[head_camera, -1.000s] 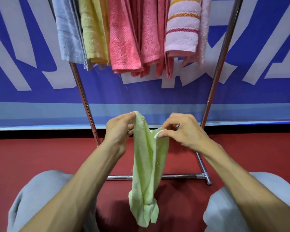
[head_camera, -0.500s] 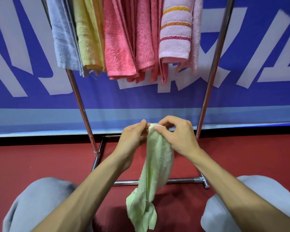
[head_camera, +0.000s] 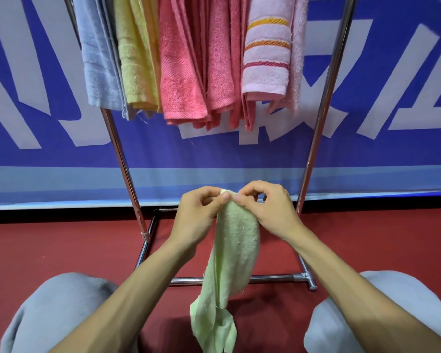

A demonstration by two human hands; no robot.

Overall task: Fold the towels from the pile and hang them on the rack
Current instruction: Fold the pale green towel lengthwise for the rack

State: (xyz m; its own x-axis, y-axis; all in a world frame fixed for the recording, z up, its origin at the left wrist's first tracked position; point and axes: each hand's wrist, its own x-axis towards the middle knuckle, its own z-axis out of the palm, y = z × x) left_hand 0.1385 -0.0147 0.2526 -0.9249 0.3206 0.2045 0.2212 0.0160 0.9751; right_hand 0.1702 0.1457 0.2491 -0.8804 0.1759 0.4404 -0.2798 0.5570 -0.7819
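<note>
Towels already crowd the rack [head_camera: 325,108]: a blue towel [head_camera: 97,59], a yellow towel [head_camera: 135,59], several coral towels [head_camera: 181,72] and a striped pink towel [head_camera: 265,52] hang side by side, touching, from a bar above my view. The green towel [head_camera: 236,245] is not up yet; it dangles before me, below that row. My left hand [head_camera: 199,215] and right hand [head_camera: 267,210] both pinch its top edge at nearly the same spot, so the cloth droops in a narrow, bunched strip. I judge this fold half made, with squaring and draping over the bar still to come. The pile is out of sight, so I cannot tell how many remain.
</note>
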